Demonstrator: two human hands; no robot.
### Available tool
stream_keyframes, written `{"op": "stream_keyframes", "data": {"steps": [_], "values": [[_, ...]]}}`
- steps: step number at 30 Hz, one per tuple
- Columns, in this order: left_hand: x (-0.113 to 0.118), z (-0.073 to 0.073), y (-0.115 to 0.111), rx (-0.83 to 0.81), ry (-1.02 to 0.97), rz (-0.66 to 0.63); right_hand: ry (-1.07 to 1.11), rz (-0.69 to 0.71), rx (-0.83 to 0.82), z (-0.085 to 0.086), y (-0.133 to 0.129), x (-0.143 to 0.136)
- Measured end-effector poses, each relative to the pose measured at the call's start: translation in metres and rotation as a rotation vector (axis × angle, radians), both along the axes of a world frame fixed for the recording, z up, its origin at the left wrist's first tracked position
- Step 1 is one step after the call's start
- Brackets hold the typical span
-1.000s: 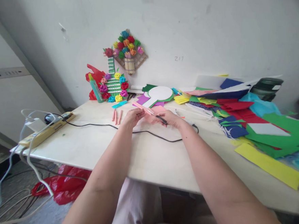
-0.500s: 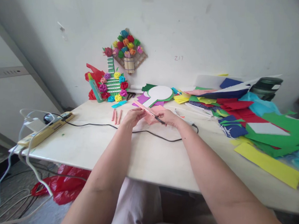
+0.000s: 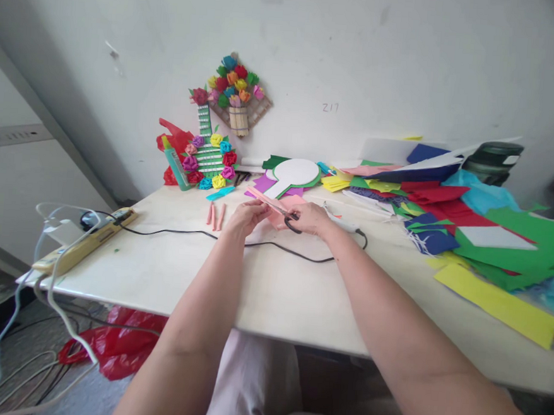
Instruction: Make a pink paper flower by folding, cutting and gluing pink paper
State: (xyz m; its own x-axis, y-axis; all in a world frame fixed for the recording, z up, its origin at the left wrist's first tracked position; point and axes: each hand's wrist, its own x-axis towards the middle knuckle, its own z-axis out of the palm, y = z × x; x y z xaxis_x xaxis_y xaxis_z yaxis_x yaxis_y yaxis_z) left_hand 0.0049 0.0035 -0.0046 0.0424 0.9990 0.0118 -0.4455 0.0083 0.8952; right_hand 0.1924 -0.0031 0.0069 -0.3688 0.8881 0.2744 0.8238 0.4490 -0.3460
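In the frame's centre, the left hand (image 3: pixel 251 216) pinches pink paper (image 3: pixel 293 202); the right hand (image 3: pixel 313 219) holds scissors (image 3: pixel 284 212), blades slanting toward upper left.

Left hand (image 3: pixel 252 216) pinches pink paper (image 3: pixel 296 200). Right hand (image 3: pixel 314 219) grips 1 pair of black-handled scissors (image 3: pixel 289 221), blades against the paper; whether they bite in is hard to tell. 3 pink rolls (image 3: pixel 214 216) just left of left hand. Black cord (image 3: pixel 283 250) crosses table (image 3: pixel 299 297) on near side of both hands. White round-headed cutout (image 3: pixel 298 173) beyond hands. Coloured sheets (image 3: pixel 515 249) heaped well right of right hand.
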Motion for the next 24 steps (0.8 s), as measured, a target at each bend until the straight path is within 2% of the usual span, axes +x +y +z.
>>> {"op": "stream_keyframes", "data": {"steps": [24], "values": [[-0.0016, -0.0024, 0.0017, 0.005, -0.003, -0.004, 0.122, 0.063, -0.086, -0.0036, 0.0049, 0.0021]]}}
